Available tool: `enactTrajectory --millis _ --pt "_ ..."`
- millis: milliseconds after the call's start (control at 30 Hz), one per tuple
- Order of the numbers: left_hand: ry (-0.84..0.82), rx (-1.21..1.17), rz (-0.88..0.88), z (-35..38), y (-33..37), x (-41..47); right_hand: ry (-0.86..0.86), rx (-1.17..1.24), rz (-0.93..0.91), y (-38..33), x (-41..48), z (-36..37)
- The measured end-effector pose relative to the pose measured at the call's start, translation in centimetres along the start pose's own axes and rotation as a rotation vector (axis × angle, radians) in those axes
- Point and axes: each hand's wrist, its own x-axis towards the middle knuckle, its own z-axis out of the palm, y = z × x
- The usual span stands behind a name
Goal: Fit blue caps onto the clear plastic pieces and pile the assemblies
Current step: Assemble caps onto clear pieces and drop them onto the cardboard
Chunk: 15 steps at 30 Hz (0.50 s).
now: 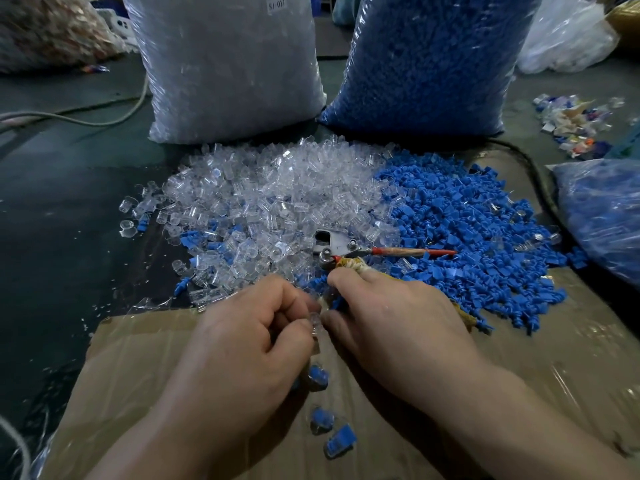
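Sacks (pixel 228 64) at twelve o'clock are cut off above; the left hand (pixel 249 327) and right hand (pixel 398 320) mostly hide their clear piece (pixel 315 322) and blue cap (pixel 336 302).

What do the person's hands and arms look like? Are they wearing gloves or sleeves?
No gloves at all. The left hand and the right hand are both bare, and no rings show. The forearms are bare too: no sleeves, watch or bracelet are in view.
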Motion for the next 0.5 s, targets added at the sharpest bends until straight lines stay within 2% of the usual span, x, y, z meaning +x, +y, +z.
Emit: enactTrajectory --millis 233,500 --pt "0.105 -0.101 -0.056 -0.18 -0.23 0.18 0.008 -0.036 0.006 -0.22 -0.25 0.18" --pt "0.096 -0.107 -0.074 -0.02 -0.36 0.23 -0.022 0.014 -0.005 -0.15 -0.39 0.03"
